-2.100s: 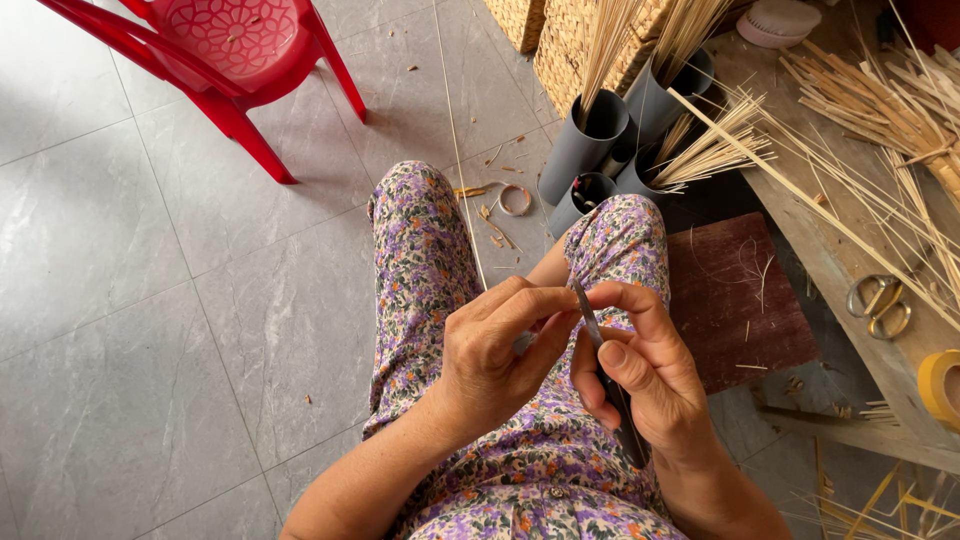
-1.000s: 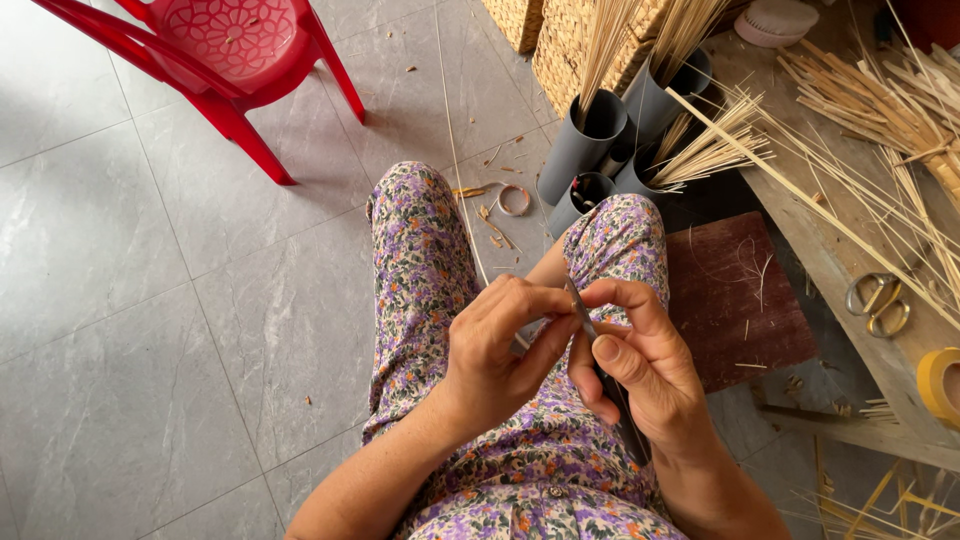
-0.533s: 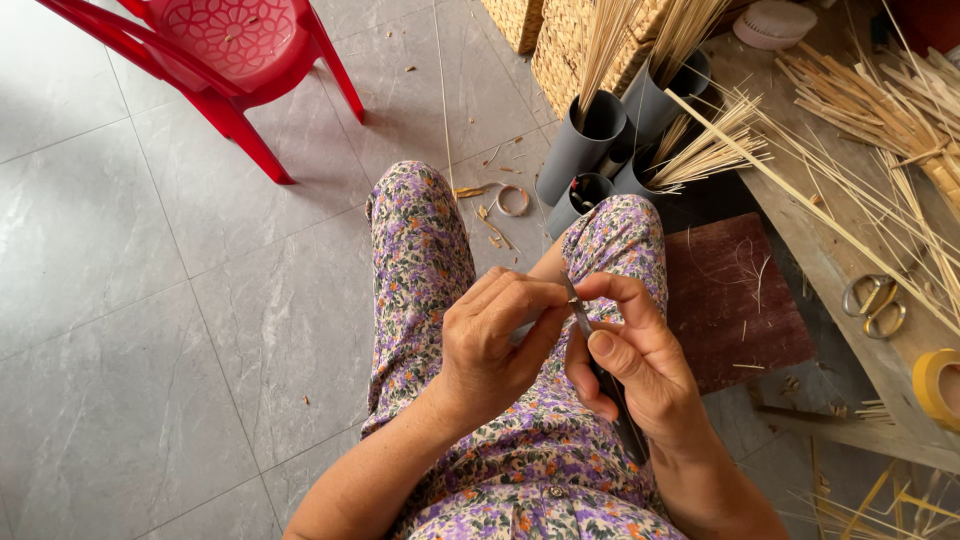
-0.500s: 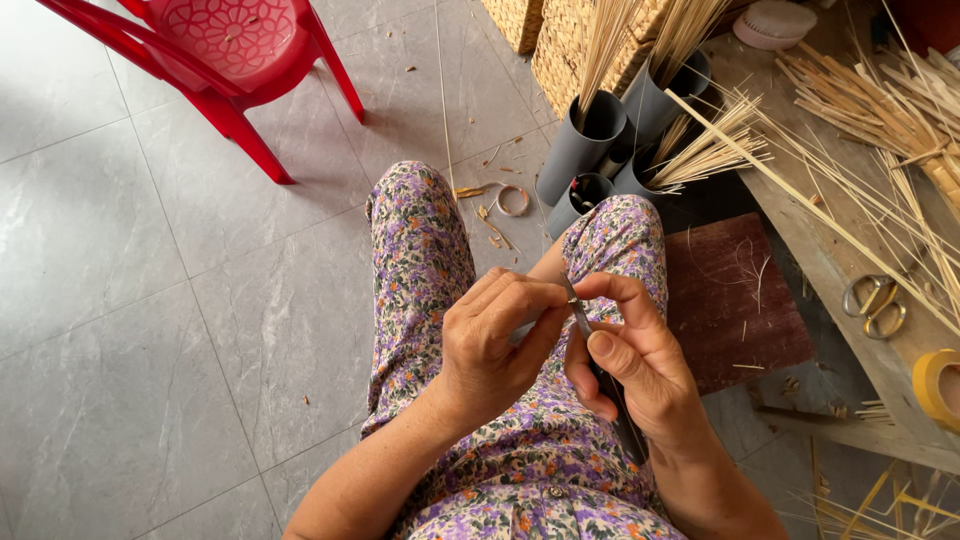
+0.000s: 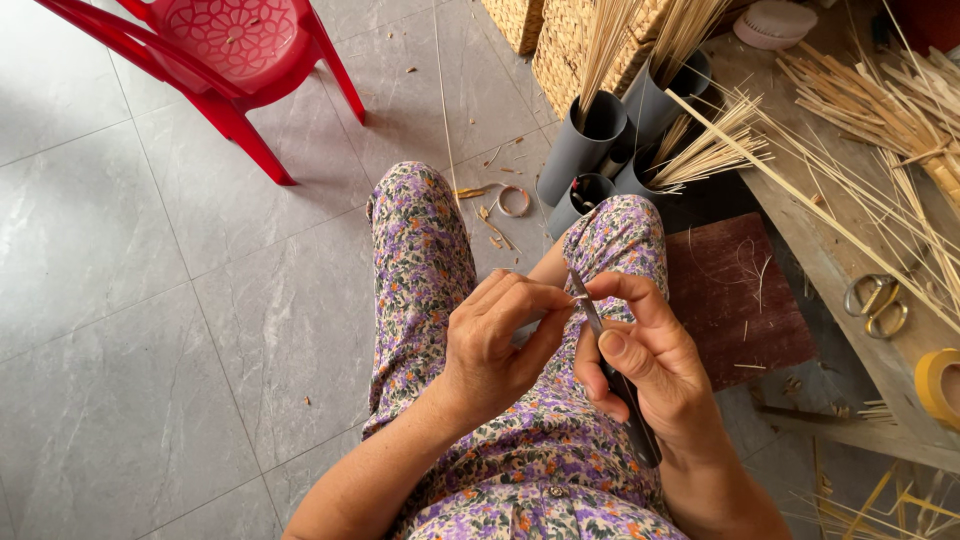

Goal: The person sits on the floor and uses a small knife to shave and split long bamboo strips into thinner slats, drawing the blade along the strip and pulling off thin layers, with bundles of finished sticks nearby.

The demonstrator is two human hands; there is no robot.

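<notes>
I sit with both hands over my lap, in flowered trousers. My right hand point(image 5: 650, 365) grips a dark-handled knife point(image 5: 625, 395), its thin blade pointing up towards my fingertips. My left hand point(image 5: 495, 345) pinches a very thin pale bamboo sliver point(image 5: 440, 90) against the blade; the sliver runs straight away from me across the floor. Thumb and forefinger of both hands meet at the blade tip.
Grey tubes point(image 5: 580, 150) holding bamboo sticks stand beyond my knees. A red plastic chair point(image 5: 220, 50) is at the far left. On the right a wooden bench point(image 5: 850, 260) carries loose sticks, scissors point(image 5: 878, 300) and a yellow tape roll point(image 5: 940, 385). Woven baskets point(image 5: 560, 40) stand behind.
My hands stay together at the blade with only small shifts of the fingers. The sliver has slid slightly through the left fingers.
</notes>
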